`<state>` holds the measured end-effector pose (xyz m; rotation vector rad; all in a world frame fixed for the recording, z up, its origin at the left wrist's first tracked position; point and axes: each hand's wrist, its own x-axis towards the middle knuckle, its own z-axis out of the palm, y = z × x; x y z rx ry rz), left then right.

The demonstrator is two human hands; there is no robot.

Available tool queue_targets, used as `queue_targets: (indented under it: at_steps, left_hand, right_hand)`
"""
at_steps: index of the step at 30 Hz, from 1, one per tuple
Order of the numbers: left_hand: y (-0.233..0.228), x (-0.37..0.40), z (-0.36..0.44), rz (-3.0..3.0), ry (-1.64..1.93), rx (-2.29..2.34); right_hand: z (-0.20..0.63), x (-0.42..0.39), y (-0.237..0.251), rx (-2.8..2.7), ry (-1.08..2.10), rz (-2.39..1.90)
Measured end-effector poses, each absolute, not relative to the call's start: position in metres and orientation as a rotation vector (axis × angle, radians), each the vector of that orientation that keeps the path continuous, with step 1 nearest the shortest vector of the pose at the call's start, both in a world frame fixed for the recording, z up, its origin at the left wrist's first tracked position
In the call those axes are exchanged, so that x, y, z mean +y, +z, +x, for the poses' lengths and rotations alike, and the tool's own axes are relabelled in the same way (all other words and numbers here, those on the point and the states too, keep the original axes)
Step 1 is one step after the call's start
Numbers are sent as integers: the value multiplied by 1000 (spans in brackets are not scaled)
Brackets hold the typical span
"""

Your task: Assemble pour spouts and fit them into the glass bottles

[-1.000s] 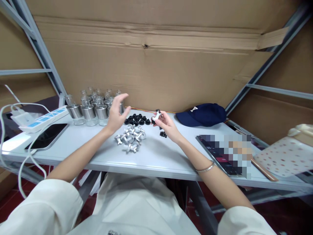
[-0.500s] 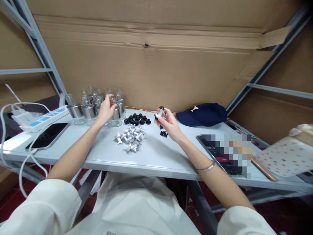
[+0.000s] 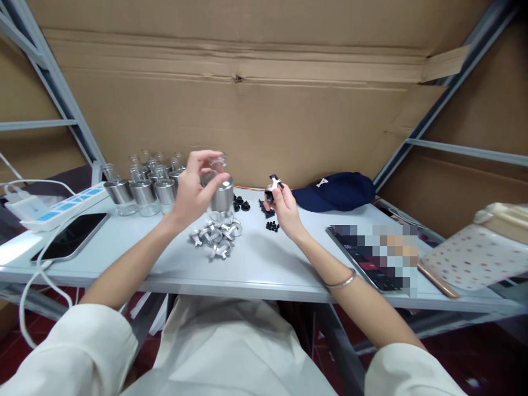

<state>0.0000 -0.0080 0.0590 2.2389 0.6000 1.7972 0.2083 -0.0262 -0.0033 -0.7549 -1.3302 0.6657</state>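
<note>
My left hand (image 3: 201,184) is closed round the neck of a glass bottle with a steel sleeve (image 3: 224,193), held up over a pile of silvery spout-like caps (image 3: 216,237). In my right hand (image 3: 284,208), fingers pinch a silver-and-black pourer cap (image 3: 273,187). Behind the bottle lie black ribbed stoppers (image 3: 245,205), partly hidden by it. Small black parts (image 3: 271,226) lie just below my right fingers. Several more sleeved glass bottles (image 3: 143,192) stand at the back left.
A white power strip (image 3: 68,206) and a dark phone (image 3: 74,236) lie at the left. To the right are a navy cap (image 3: 340,191), a partly blurred phone (image 3: 358,256) and a spotted pouch (image 3: 474,250). Cardboard (image 3: 247,121) walls the back.
My left hand has lifted a bottle from the group and carried it right, over the caps. My right hand stays near the same spot, with the pourer cap turned a little.
</note>
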Motion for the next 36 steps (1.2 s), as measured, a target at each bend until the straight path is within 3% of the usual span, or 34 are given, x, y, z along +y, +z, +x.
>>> queue_targets:
  at_steps: [8, 15, 36]
  left_hand:
    - [44, -33, 54, 2029, 1218, 251]
    - [19, -32, 61, 2037, 1144, 256]
    - [10, -31, 60, 2053, 1116, 182]
  right_hand:
    - [211, -41, 5, -1340, 235, -874]
    - [211, -50, 9, -1349, -136, -884]
    - [206, -60, 9, -1409, -168, -752]
